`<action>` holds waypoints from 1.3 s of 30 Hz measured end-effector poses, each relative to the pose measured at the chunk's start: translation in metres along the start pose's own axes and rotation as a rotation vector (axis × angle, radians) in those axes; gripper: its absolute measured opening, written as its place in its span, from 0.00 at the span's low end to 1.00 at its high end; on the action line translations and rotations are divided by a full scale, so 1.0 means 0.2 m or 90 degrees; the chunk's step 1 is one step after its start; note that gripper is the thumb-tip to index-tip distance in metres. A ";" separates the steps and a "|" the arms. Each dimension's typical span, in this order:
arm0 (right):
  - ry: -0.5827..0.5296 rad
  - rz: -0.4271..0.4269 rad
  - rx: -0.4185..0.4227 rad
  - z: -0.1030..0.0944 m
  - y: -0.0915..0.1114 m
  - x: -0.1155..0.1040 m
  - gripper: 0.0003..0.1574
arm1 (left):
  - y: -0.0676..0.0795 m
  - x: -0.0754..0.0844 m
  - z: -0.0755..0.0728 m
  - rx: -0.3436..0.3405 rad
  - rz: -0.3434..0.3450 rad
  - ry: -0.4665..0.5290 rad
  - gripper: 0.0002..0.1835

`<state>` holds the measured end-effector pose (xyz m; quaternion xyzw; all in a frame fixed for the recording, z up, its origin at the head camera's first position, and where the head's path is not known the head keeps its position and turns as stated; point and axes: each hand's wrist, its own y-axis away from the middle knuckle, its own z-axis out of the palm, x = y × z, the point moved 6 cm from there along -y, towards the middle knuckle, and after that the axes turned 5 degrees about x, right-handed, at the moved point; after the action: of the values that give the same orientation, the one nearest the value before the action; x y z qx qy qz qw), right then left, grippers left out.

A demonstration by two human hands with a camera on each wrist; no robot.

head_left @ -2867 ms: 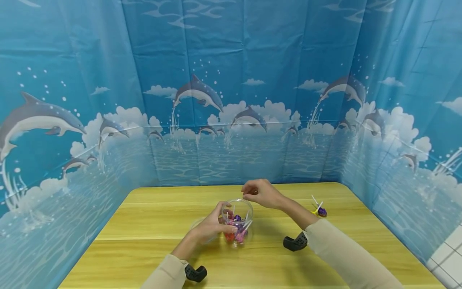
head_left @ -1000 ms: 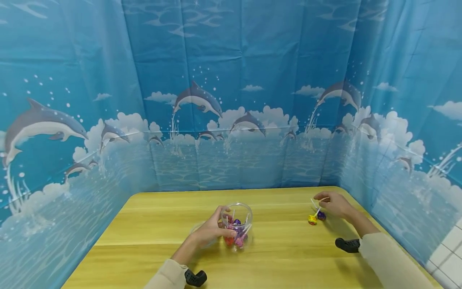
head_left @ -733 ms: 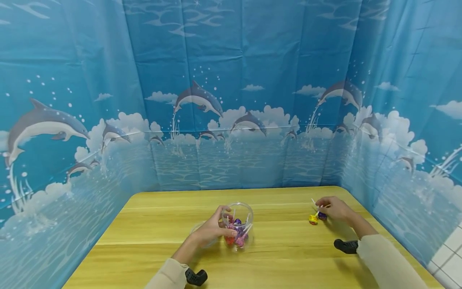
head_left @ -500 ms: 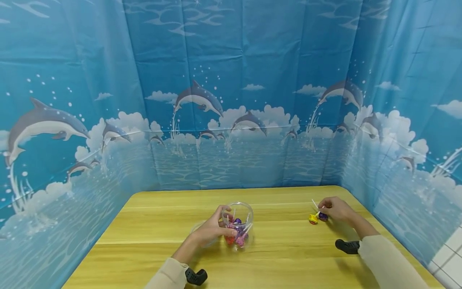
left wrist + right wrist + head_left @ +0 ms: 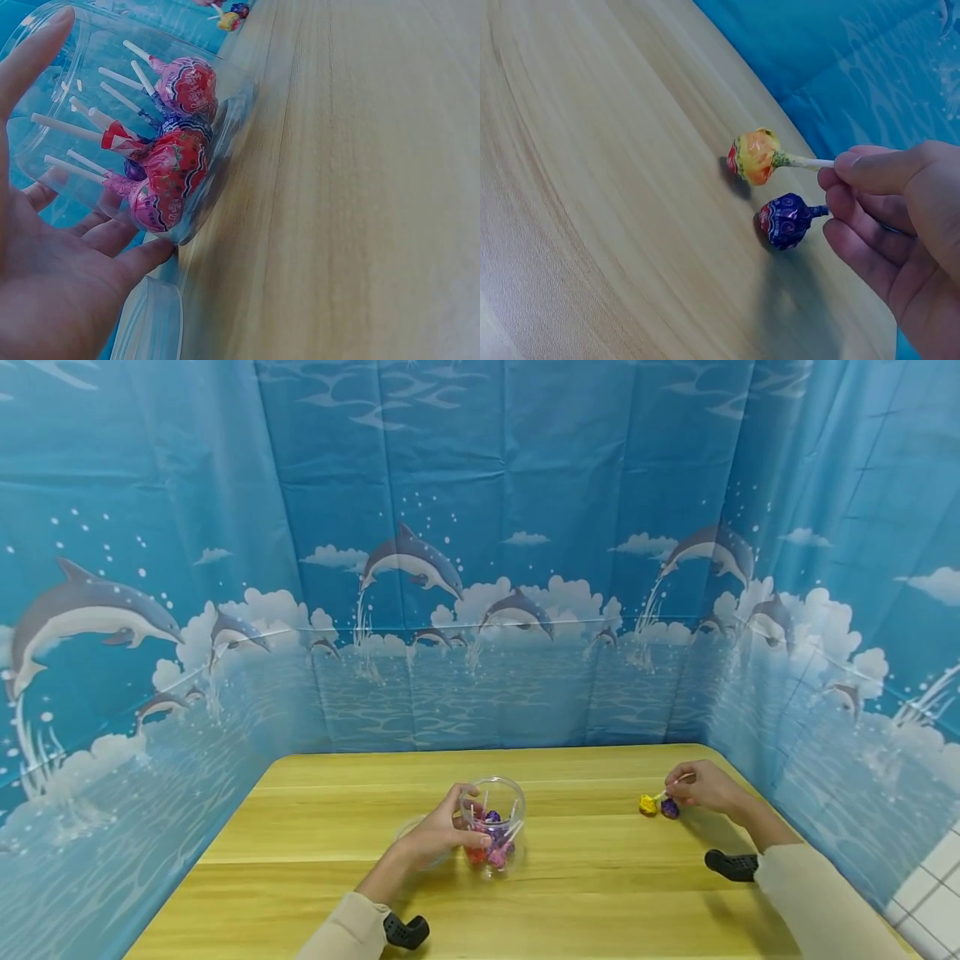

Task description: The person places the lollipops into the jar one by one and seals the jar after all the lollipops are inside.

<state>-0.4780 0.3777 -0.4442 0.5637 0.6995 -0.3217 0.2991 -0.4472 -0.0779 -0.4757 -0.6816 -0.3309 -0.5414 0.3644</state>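
Note:
My left hand grips a clear plastic jar, which has no lid on and stands on the table. Several lollipops in red, pink and purple wrappers lie inside it, white sticks towards the mouth. Far to the right, my right hand pinches a yellow lollipop by its white stick, between thumb and forefinger. Right beside it is a purple lollipop; the end of its stick is hidden behind my fingers.
A clear round lid lies on the wooden table by the jar, partly behind my left hand. A blue dolphin-print curtain hangs along the table's back and sides.
My right hand has gone from above the jar to the lollipops at right and taken hold of the yellow one's stick; its head has shifted slightly. The left hand stays on the jar.

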 end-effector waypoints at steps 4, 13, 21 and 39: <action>-0.025 0.010 0.017 -0.01 0.00 -0.02 0.11 | 0.00 0.00 0.00 0.002 0.001 -0.006 0.44; -0.021 -0.017 0.041 0.03 -0.03 -0.14 0.16 | 0.01 0.00 -0.01 0.010 -0.006 -0.017 0.41; -0.019 -0.059 0.040 0.08 -0.07 -0.26 0.14 | 0.01 0.01 0.00 0.010 -0.010 -0.013 0.39; -0.043 -0.136 0.037 0.22 -0.11 -0.53 0.11 | 0.00 -0.01 -0.01 0.010 -0.009 -0.011 0.40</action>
<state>-0.4771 0.2766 -0.3850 0.4835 0.7352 -0.3909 0.2700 -0.4476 -0.0800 -0.4771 -0.6813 -0.3429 -0.5353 0.3628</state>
